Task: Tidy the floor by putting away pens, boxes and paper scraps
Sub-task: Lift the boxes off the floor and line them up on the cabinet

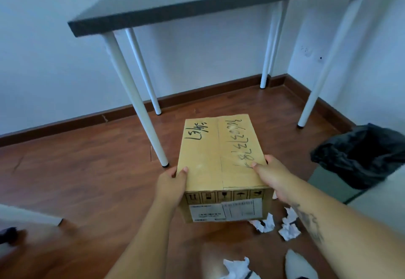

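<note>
From my head camera I see my left hand (169,183) and my right hand (275,177) clamped on opposite sides of the cardboard box (221,164), thumbs on its taped top, fingers wrapped down its sides; the box sits between my palms, and I judge it lifted off the wooden floor (76,180), though its underside is hidden; ahead of my hands stands the dark-topped table (197,9); off to the side of my right hand is the bin with its black bag (361,156); below my right wrist lie crumpled paper scraps (288,227), with another scrap (237,265) nearer my body; so the box is in hand but not yet put away, the scraps are untouched, and I see no pens.
</note>
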The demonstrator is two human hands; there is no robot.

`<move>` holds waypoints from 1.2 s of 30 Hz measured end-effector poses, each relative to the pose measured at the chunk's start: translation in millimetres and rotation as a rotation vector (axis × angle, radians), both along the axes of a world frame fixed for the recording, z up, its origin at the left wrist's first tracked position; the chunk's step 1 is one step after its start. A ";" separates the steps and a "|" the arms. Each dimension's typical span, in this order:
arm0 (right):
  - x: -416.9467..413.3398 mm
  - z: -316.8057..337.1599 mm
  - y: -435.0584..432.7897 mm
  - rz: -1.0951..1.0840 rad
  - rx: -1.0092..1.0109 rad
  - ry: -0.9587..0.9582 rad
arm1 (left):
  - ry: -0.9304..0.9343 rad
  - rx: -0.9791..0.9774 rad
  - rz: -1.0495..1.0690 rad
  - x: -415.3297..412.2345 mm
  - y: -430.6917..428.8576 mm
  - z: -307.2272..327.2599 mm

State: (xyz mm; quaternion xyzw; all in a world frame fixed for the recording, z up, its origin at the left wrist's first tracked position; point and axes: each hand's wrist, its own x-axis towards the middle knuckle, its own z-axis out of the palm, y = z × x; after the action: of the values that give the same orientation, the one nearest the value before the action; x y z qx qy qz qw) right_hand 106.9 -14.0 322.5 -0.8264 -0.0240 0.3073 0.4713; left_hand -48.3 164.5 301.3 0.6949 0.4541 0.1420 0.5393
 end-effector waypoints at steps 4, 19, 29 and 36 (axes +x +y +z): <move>-19.2 96.7 -53.9 -0.056 0.061 -0.122 | -0.031 0.136 -0.126 -7.8 -37.2 99.8; -94.9 409.6 -260.3 -0.356 0.330 -0.558 | -0.456 0.308 -0.423 -17.1 -203.4 416.1; -163.5 551.5 -380.1 -0.473 0.336 -0.725 | -0.657 0.303 -0.518 -28.3 -306.9 549.7; -228.4 602.0 -465.9 -0.609 0.348 -0.886 | -0.758 0.316 -0.726 -47.8 -385.7 609.1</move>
State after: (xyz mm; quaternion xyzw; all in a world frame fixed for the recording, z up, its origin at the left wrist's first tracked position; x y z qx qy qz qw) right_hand -121.5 -479.9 924.5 -0.7560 -0.0303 -0.2276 0.6130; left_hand -96.1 -221.2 910.5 0.7798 -0.0680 0.2536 0.5684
